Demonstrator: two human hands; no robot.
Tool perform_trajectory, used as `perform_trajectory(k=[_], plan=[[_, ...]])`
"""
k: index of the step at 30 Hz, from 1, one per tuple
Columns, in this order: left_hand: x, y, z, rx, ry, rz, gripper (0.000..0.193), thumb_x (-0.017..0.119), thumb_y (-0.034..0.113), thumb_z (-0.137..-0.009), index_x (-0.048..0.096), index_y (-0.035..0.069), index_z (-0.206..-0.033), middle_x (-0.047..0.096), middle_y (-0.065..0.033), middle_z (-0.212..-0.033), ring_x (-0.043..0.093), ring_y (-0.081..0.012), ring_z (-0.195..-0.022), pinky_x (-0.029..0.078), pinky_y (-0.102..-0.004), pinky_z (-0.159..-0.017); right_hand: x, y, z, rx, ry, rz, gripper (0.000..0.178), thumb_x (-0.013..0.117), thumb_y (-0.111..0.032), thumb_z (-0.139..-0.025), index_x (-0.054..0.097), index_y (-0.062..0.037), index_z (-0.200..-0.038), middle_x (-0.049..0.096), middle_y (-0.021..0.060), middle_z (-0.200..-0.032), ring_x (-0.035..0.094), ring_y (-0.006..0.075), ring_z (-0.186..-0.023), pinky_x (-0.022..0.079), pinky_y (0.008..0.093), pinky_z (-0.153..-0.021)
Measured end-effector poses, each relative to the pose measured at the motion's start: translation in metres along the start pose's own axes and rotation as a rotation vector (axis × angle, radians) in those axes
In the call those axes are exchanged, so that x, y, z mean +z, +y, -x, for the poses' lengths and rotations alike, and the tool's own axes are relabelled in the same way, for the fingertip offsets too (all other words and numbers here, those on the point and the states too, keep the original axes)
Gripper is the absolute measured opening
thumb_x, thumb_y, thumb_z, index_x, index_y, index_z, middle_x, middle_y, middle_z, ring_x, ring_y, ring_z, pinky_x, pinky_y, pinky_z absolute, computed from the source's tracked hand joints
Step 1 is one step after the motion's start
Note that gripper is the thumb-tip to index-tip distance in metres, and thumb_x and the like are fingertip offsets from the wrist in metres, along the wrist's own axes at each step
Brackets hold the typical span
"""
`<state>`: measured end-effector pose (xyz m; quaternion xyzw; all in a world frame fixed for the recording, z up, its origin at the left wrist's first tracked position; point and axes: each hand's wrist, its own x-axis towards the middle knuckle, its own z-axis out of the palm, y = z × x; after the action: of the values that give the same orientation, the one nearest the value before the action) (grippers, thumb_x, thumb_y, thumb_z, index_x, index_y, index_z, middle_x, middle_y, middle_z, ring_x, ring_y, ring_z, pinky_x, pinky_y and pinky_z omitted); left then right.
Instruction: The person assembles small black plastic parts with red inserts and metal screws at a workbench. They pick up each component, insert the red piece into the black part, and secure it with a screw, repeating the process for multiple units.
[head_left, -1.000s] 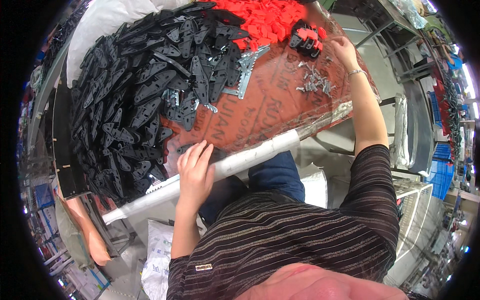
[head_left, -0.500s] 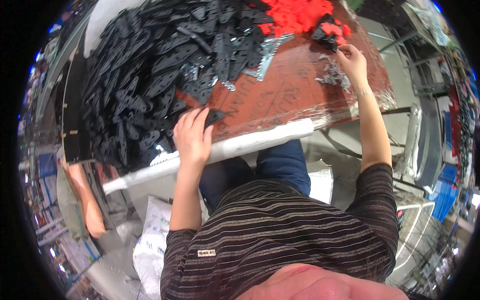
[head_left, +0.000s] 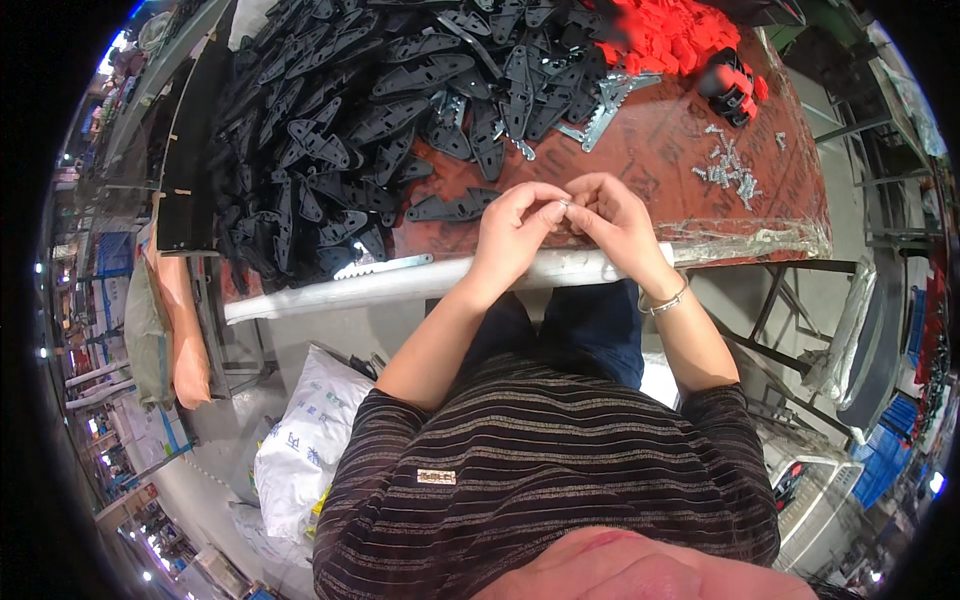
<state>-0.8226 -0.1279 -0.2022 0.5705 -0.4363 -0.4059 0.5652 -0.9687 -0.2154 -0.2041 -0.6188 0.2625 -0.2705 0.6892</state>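
Hands are meeting above the near edge of the table (head_left: pixel 700 215): the left hand (head_left: pixel 515 225) and right hand (head_left: pixel 615 220) are pinching a tiny metal piece (head_left: pixel 563 206) between curled fingertips. Black plastic parts (head_left: pixel 400 110) are lying piled beyond, screws (head_left: pixel 725 170) sitting right.

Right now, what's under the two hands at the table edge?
Under the left hand and right hand lie the reddish table top and its pale front rail. One black plastic part reaches under the left hand. Fingers pinch something small and shiny; the rest is covered.
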Motion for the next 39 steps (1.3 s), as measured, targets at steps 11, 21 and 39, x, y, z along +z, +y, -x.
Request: perform_trajectory(k=[11,21,39], plan=[[0.006,-0.011,-0.011,-0.006,0.065,-0.139,0.01,0.055,0.013,-0.091,0.055,0.003,-0.091,0.058,-0.001,-0.076,0.053,-0.0066,-0.068,0.044,-0.0218,-0.059,0.008,0.014,-0.002,-0.22,0.267,0.352,0.007,0.067,-0.007,-0.081,0.062,-0.0011,-0.081,0.059,0.0034,-0.076,0.057,0.0124,-0.07,0.046,0.0244,-0.064],[0.006,-0.002,-0.018,0.068,-0.06,-0.452,0.015,0.05,0.019,-0.09,0.05,0.005,-0.088,0.058,-0.0168,-0.076,0.058,-0.0373,-0.076,0.044,-0.0436,-0.063,0.005,0.016,0.0,-0.223,0.345,0.193,0.006,0.065,-0.007,-0.084,0.062,-0.0025,-0.086,0.06,0.0019,-0.077,0.057,0.0096,-0.071,0.046,0.0222,-0.062],[-0.076,0.014,0.014,0.162,0.234,-1.104,0.041,0.078,0.021,-0.064,0.062,0.006,-0.099,0.058,-0.0094,-0.098,0.052,-0.0303,-0.096,0.044,-0.0392,-0.083,0.005,0.015,-0.001,-0.106,0.326,-0.068,0.008,0.062,-0.006,-0.087,0.059,-0.0005,-0.092,0.061,0.0008,-0.085,0.056,0.0053,-0.073,0.048,0.0203,-0.066]])
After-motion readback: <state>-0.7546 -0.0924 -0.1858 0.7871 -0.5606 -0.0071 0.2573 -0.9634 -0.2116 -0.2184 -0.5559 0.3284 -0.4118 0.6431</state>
